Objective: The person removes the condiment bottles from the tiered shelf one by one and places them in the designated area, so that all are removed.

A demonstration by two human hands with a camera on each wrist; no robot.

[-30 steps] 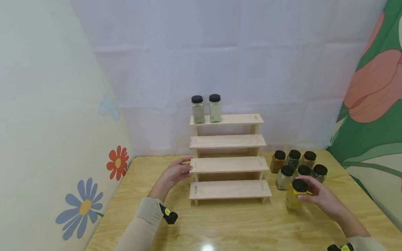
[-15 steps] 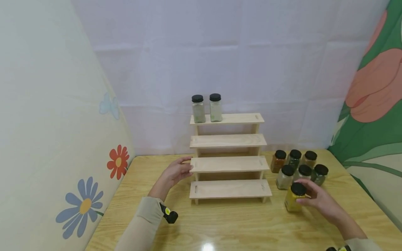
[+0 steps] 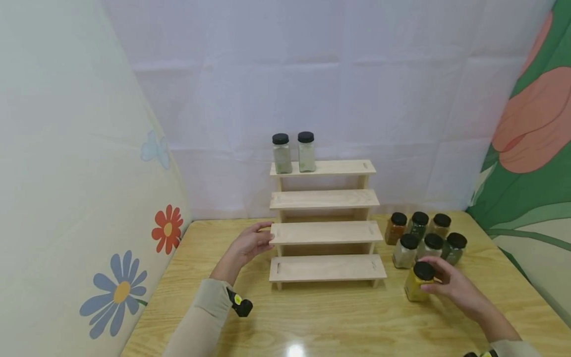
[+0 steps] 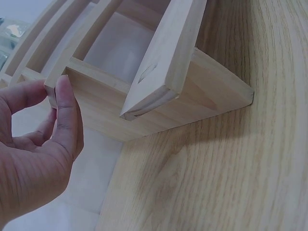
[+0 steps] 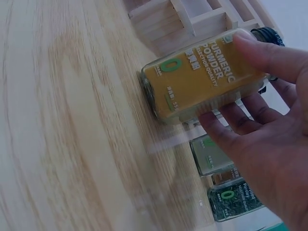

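My left hand (image 3: 250, 244) pinches the left end of a shelf board on the wooden four-tier rack (image 3: 325, 233); in the left wrist view, thumb and fingertips (image 4: 64, 89) meet at the board's corner. With my right hand (image 3: 459, 285) I hold a square glass jar of turmeric powder (image 5: 202, 72), upright, close over the table in front of the other jars. It has a black lid, and its label faces the right wrist camera. Two pale-filled spice jars (image 3: 282, 154) stand at the left of the top tier.
Several black-lidded spice jars (image 3: 404, 252) stand in two rows right of the rack, one labelled parsley (image 5: 236, 199). The wooden table (image 3: 339, 317) meets a white cloth backdrop (image 3: 223, 109). Painted panels (image 3: 531, 139) flank both sides.
My right hand has brought the turmeric jar slightly toward me and left, away from the other jars. The left hand keeps its place on the rack.
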